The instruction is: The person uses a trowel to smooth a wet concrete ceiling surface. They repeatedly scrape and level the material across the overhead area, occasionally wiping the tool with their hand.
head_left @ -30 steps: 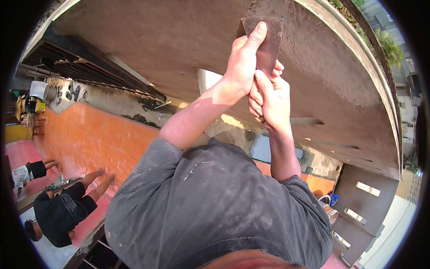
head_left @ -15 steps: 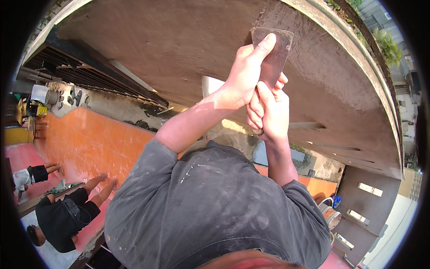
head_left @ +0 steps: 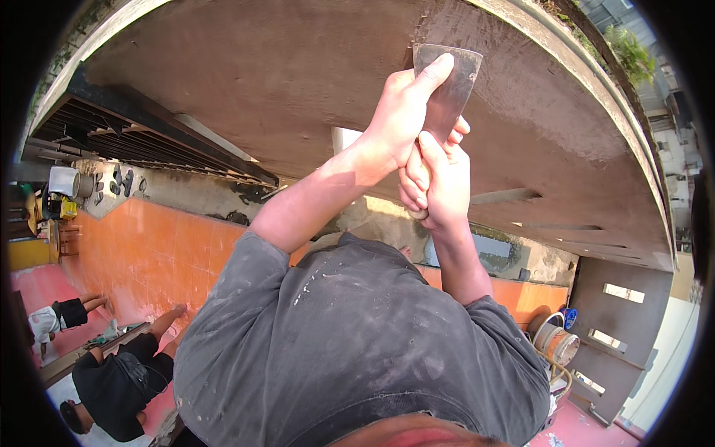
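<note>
A scraper with a wide, dark metal blade is held up in front of the brown plastered wall. My left hand grips the blade, its thumb flat on the near face and its fingers mostly hidden behind. Below it, my right hand is wrapped round the handle, whose rounded end pokes out under the fingers. The two hands nearly touch. Whether the blade's upper edge presses on the wall, I cannot tell. Right of the blade the wall surface looks rougher and streaked.
Lower left are a person in black and another in a white top. A dark slatted gate stands left, sandals near it. A stained bucket is at right. Orange tiled floor lies behind me.
Both hands and the scraper have shifted slightly left in the picture, with the grip unchanged. The surroundings have shifted a little too.
</note>
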Motion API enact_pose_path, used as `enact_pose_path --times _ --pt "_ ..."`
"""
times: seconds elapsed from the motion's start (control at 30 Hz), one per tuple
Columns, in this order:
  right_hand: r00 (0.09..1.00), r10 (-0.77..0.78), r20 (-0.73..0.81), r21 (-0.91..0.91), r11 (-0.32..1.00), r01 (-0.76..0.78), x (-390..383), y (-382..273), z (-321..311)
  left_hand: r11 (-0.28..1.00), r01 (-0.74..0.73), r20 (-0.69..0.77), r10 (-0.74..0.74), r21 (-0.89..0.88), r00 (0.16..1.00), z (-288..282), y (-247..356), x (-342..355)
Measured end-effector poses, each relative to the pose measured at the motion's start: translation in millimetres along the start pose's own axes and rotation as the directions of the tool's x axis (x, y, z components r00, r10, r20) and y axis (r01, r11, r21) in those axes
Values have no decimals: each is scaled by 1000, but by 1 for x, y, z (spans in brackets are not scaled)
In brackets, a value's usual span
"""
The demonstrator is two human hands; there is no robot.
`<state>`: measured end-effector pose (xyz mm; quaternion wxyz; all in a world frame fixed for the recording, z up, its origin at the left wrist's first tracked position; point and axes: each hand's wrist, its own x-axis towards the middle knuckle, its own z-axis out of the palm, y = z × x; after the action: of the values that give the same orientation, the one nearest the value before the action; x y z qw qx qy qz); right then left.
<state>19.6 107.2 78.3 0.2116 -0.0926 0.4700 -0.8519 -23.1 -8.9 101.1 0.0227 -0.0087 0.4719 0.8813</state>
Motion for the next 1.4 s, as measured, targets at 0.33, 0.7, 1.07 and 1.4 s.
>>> enact_pose_path --times 0.33,0.7,1.07,1.4 --pt "996 -80 32 -30 996 81 17 -10 6 990 -141 -2 141 28 990 5 17 9" --pt "998 3 60 123 992 -11 7 -10 6 996 -93 14 93 6 996 8 16 5" --pt "1000 -2 3 176 984 1 2 4 5 998 -46 16 47 -33 999 4 -2 5" --pt "999 -42 29 152 988 37 2 -4 8 999 -37 83 36 12 996 8 12 6"
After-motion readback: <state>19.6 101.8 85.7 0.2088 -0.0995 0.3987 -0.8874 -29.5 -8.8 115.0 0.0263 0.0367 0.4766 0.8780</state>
